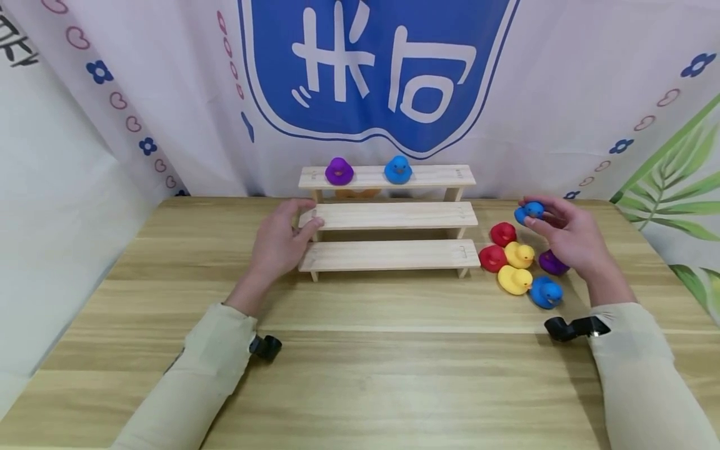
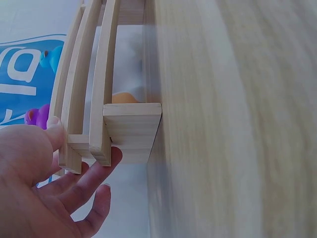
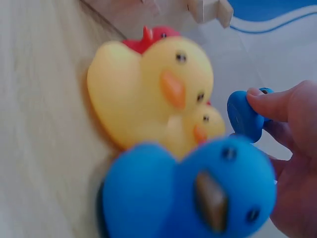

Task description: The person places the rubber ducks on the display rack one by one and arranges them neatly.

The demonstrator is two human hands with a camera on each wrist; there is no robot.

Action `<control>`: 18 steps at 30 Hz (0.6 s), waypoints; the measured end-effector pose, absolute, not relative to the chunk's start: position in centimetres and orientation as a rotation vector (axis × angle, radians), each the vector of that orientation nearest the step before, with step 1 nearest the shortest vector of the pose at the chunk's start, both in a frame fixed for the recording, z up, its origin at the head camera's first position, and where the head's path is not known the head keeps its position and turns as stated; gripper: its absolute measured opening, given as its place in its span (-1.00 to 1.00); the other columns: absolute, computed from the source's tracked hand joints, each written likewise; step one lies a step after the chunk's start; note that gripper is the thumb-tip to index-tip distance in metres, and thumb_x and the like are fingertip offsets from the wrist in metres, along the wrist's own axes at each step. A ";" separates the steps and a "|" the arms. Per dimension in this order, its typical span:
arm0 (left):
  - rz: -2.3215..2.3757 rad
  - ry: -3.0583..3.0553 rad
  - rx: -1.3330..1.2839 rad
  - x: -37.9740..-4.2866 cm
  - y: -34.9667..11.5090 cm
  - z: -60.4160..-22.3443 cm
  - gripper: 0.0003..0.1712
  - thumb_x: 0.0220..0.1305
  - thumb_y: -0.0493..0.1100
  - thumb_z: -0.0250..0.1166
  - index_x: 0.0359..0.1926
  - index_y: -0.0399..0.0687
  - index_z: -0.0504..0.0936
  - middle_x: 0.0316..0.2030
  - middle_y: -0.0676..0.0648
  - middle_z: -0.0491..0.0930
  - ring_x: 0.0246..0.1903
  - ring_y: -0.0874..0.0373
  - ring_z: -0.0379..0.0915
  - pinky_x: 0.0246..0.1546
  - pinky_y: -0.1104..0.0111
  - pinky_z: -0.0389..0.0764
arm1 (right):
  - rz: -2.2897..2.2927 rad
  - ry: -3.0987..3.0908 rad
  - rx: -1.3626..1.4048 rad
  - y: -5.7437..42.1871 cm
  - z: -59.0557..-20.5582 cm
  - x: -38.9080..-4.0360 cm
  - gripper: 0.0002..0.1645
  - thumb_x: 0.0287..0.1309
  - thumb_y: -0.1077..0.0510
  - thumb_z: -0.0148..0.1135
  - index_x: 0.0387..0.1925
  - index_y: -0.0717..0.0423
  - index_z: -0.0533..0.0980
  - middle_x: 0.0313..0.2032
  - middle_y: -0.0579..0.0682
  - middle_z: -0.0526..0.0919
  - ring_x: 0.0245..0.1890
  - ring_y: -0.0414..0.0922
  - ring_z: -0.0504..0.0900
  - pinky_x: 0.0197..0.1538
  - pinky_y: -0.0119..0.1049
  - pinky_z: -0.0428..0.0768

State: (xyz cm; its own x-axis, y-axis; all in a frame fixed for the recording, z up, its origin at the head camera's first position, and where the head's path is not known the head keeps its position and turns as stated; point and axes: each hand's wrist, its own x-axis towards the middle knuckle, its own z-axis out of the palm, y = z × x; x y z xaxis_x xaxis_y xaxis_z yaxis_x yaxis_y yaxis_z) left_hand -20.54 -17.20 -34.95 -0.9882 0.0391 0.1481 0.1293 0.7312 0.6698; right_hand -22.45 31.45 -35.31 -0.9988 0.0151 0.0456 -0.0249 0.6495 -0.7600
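My right hand [image 1: 574, 237] pinches a small blue rubber duck [image 1: 529, 213] between thumb and fingers, raised at the right of the table. In the right wrist view this held duck [image 3: 246, 115] is tilted. A three-tier wooden stand [image 1: 388, 255] stands at the back centre. My left hand [image 1: 279, 244] holds its left end, thumb over the middle board [image 2: 79, 89] and fingers against the board ends. A purple duck [image 1: 339, 172] and another blue duck [image 1: 398, 170] sit upright on the top tier, purple at the left.
Beside the stand's right end lies a cluster of ducks: red [image 1: 503, 234], yellow [image 1: 514, 280], purple [image 1: 554, 262] and blue [image 1: 545, 292]. An orange shape [image 1: 357, 193] shows behind the stand. A printed cloth [image 1: 540, 94] hangs behind the wooden table [image 1: 360, 375].
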 end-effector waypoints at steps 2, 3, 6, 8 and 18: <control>-1.094 -2.807 -0.135 -20.5 -17.3 -34.9 -0.41 0.60 0.08 0.21 0.49 -0.03 0.43 0.50 -0.17 0.43 -0.31 0.03 0.64 -0.13 0.14 0.69 | 1.297 -2.797 0.012 30.8 -34.8 -22.3 -0.33 0.54 -0.18 0.16 0.56 -0.17 0.34 0.51 0.16 0.44 0.50 0.32 0.38 0.49 0.36 0.40; -1.091 -2.807 -0.134 -20.5 -17.3 -34.9 -0.41 0.60 0.07 0.21 0.49 -0.03 0.43 0.49 -0.17 0.43 -0.31 0.03 0.64 -0.13 0.13 0.69 | 1.302 -2.787 0.030 30.5 -34.6 -22.3 -0.33 0.54 -0.17 0.17 0.56 -0.17 0.35 0.51 0.15 0.45 0.49 0.32 0.39 0.49 0.36 0.41; -1.076 -2.803 -0.138 -20.5 -17.2 -34.9 -0.42 0.60 0.08 0.22 0.49 -0.04 0.44 0.49 -0.17 0.44 -0.33 0.04 0.62 -0.15 0.15 0.66 | 1.283 -2.763 0.084 29.7 -34.2 -22.2 -0.35 0.54 -0.14 0.19 0.54 -0.15 0.37 0.48 0.12 0.49 0.47 0.27 0.42 0.47 0.34 0.43; -1.075 -2.798 -0.145 -20.5 -17.2 -34.9 -0.42 0.60 0.07 0.22 0.48 -0.05 0.45 0.48 -0.18 0.45 -0.35 0.04 0.62 -0.16 0.17 0.65 | 1.265 -2.742 0.123 29.2 -33.9 -22.1 -0.37 0.54 -0.11 0.21 0.52 -0.12 0.40 0.46 0.11 0.52 0.44 0.24 0.46 0.46 0.21 0.49; -1.083 -2.798 -0.148 -20.3 -17.2 -34.7 -0.42 0.61 0.07 0.21 0.48 -0.06 0.45 0.47 -0.20 0.46 -0.23 -0.04 0.62 -0.01 0.06 0.64 | 1.278 -2.614 0.222 26.6 -33.0 -22.3 -0.43 0.54 -0.03 0.23 0.49 -0.13 0.47 0.44 0.05 0.55 0.38 0.13 0.54 0.09 -0.71 0.51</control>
